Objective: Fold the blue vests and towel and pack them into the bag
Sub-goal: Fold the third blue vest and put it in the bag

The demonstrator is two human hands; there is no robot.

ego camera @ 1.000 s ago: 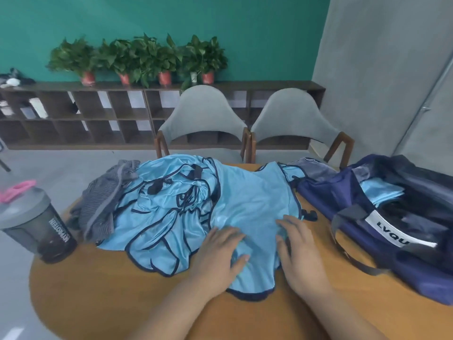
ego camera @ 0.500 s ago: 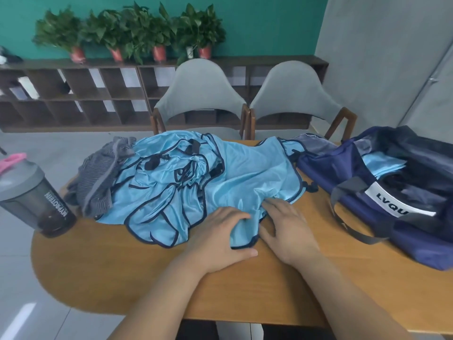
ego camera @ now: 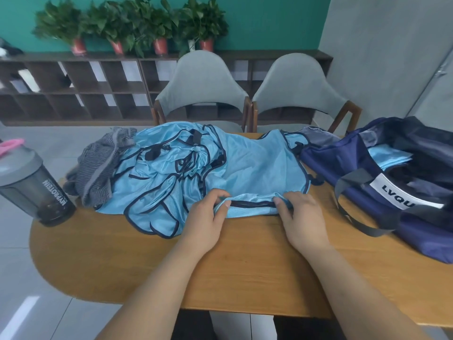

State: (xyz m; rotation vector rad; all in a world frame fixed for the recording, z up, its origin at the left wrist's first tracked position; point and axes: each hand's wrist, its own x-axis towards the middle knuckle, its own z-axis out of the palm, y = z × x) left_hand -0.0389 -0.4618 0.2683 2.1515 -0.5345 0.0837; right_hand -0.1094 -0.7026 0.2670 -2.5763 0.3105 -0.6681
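Note:
A heap of light blue vests point(ego camera: 171, 177) with dark trim lies on the wooden table point(ego camera: 220, 271). One blue vest point(ego camera: 255, 168) is spread flatter at the heap's right side. My left hand point(ego camera: 208, 217) and my right hand point(ego camera: 299, 217) each pinch its near hem, which is folded up. A grey striped towel point(ego camera: 100, 165) is bunched at the heap's left. The open navy bag point(ego camera: 382, 182) stands on the right with a folded blue vest point(ego camera: 384, 158) inside.
A grey shaker bottle point(ego camera: 31, 185) with a pink loop stands at the table's left edge. Two grey chairs point(ego camera: 203, 92) face the far side. A low shelf with potted plants point(ego camera: 137, 23) runs along the green wall.
Both hands went from lying flat on the vest to pinching its near hem and lifting it into a fold. They moved apart along the hem.

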